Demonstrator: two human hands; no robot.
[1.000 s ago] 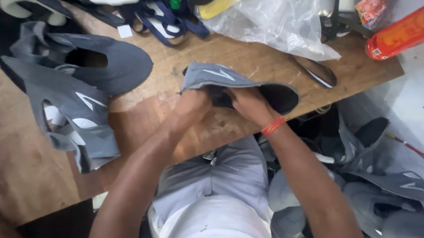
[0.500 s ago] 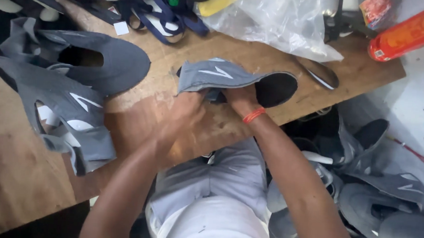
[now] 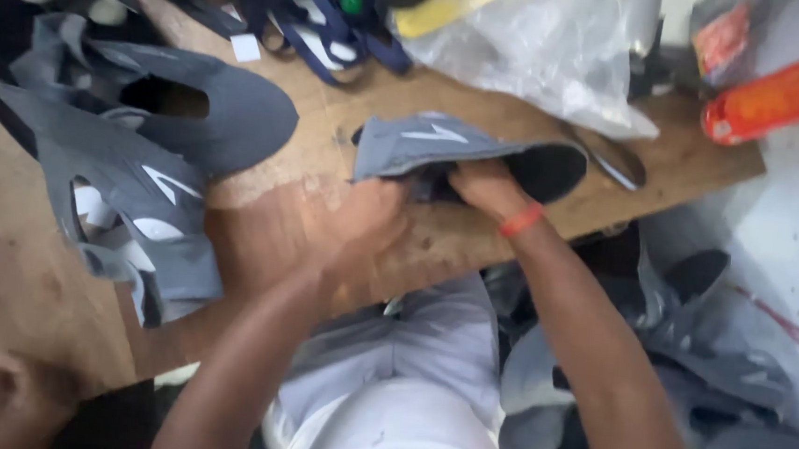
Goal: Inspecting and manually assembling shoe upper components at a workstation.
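I see both hands at the middle of the wooden surface (image 3: 258,233). My left hand (image 3: 367,218) pinches the near edge of a grey shoe upper (image 3: 424,146); my right hand (image 3: 487,186) is closed around its underside. At nine o'clock lies a stack of grey uppers (image 3: 140,188). At twelve, a clear plastic bag (image 3: 542,56); at two, an orange bottle (image 3: 784,92). More grey uppers (image 3: 717,369) pile on the floor at four.
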